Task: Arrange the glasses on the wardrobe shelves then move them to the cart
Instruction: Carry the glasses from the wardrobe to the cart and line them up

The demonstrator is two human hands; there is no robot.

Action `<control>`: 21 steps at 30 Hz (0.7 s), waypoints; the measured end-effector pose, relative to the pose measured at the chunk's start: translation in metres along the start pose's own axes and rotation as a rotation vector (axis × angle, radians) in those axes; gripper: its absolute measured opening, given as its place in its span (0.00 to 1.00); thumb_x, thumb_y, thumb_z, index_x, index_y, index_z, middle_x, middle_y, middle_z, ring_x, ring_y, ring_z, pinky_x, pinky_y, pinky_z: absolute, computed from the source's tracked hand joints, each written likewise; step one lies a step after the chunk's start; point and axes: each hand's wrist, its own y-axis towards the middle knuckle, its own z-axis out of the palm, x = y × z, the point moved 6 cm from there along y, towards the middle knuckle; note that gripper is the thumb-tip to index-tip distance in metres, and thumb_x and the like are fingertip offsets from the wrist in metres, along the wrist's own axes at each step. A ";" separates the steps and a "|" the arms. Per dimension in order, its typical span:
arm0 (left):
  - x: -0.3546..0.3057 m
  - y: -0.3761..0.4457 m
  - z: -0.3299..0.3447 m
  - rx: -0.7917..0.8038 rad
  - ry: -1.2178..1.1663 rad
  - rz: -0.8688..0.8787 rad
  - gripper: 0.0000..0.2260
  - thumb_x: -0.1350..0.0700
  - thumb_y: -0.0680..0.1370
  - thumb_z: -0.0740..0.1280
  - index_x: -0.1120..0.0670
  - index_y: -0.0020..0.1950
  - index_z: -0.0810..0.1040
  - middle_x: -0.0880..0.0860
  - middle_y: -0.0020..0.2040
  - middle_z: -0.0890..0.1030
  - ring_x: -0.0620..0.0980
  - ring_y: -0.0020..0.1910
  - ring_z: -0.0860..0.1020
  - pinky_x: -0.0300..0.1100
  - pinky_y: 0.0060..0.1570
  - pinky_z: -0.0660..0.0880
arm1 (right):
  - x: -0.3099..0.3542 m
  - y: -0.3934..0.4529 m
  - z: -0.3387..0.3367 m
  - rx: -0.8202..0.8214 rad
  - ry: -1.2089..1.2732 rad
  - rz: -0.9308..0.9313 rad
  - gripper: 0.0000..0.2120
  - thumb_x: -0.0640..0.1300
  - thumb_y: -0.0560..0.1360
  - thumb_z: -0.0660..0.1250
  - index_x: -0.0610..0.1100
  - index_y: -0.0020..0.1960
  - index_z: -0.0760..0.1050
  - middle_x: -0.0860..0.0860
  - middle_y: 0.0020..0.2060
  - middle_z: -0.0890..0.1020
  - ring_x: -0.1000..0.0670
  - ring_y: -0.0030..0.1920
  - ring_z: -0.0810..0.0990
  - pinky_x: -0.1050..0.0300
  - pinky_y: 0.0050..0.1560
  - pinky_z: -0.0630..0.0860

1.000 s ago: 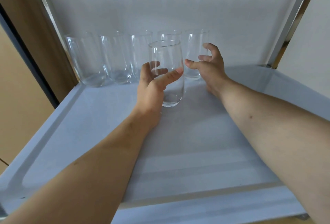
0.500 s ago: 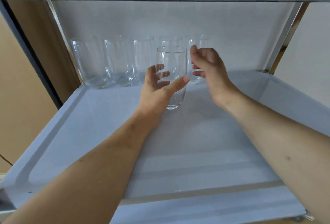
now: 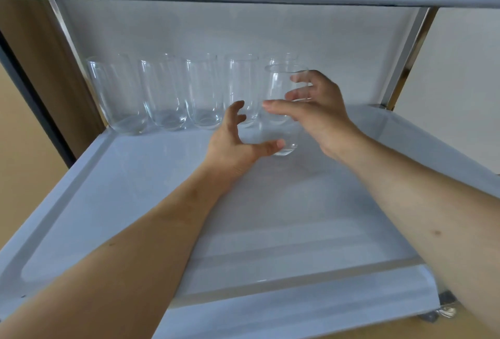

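Nearest, the white shelf [image 3: 113, 203] lies bare up to the hands; the left hand [image 3: 232, 144], fingers spread and released, has let go of the tumbler it held a second ago, only its thumb still near the base; beyond it the right hand [image 3: 319, 111] has taken over, its grip curled round the front glass [image 3: 281, 133], probably to slide it back into line; farthest, the row of glasses [image 3: 162, 95] stands upright against the back wall, unmoved since earlier.
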 end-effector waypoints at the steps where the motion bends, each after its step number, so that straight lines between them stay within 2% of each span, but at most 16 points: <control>1: 0.000 0.000 0.001 0.013 0.045 0.010 0.47 0.42 0.58 0.81 0.40 0.75 0.66 0.43 0.66 0.74 0.43 0.64 0.72 0.38 0.59 0.69 | -0.004 0.004 -0.010 -0.042 -0.009 0.004 0.40 0.61 0.50 0.84 0.54 0.58 0.76 0.49 0.49 0.83 0.51 0.48 0.85 0.49 0.52 0.83; 3: 0.000 0.002 0.003 0.038 0.171 0.040 0.40 0.42 0.64 0.82 0.40 0.73 0.71 0.43 0.68 0.75 0.45 0.68 0.72 0.37 0.60 0.67 | -0.012 0.012 -0.030 -0.122 -0.019 0.017 0.39 0.60 0.52 0.85 0.53 0.59 0.75 0.49 0.50 0.82 0.51 0.49 0.84 0.49 0.53 0.82; 5: -0.001 0.003 0.004 0.052 0.292 0.069 0.33 0.42 0.68 0.80 0.40 0.72 0.74 0.44 0.69 0.76 0.46 0.70 0.71 0.38 0.61 0.66 | -0.021 0.020 -0.046 -0.184 -0.018 0.029 0.38 0.58 0.54 0.85 0.54 0.60 0.74 0.49 0.51 0.81 0.52 0.50 0.83 0.53 0.52 0.81; 11: -0.003 0.004 0.014 0.159 0.561 0.139 0.27 0.40 0.72 0.76 0.39 0.70 0.75 0.42 0.72 0.74 0.44 0.72 0.67 0.32 0.58 0.61 | -0.033 0.051 -0.067 -0.275 -0.043 0.039 0.38 0.58 0.57 0.85 0.54 0.62 0.73 0.50 0.53 0.79 0.55 0.48 0.80 0.64 0.45 0.73; 14: -0.001 0.005 0.017 0.193 0.632 0.139 0.28 0.39 0.72 0.75 0.39 0.71 0.74 0.44 0.72 0.74 0.47 0.72 0.68 0.36 0.62 0.63 | -0.040 0.064 -0.067 -0.278 -0.067 0.051 0.39 0.57 0.57 0.85 0.53 0.64 0.72 0.49 0.55 0.79 0.55 0.50 0.80 0.61 0.48 0.75; 18: 0.001 0.006 0.018 0.210 0.687 0.135 0.28 0.38 0.73 0.74 0.40 0.71 0.74 0.46 0.70 0.75 0.49 0.71 0.69 0.43 0.69 0.65 | -0.049 0.076 -0.063 -0.274 -0.097 0.058 0.40 0.58 0.58 0.85 0.52 0.66 0.72 0.50 0.57 0.78 0.52 0.55 0.80 0.53 0.60 0.78; 21: 0.002 0.007 0.019 0.217 0.700 0.125 0.27 0.37 0.73 0.73 0.40 0.70 0.75 0.45 0.69 0.76 0.49 0.71 0.69 0.44 0.70 0.65 | -0.051 0.081 -0.061 -0.272 -0.095 0.054 0.41 0.59 0.59 0.84 0.52 0.67 0.71 0.51 0.57 0.78 0.53 0.57 0.79 0.55 0.60 0.77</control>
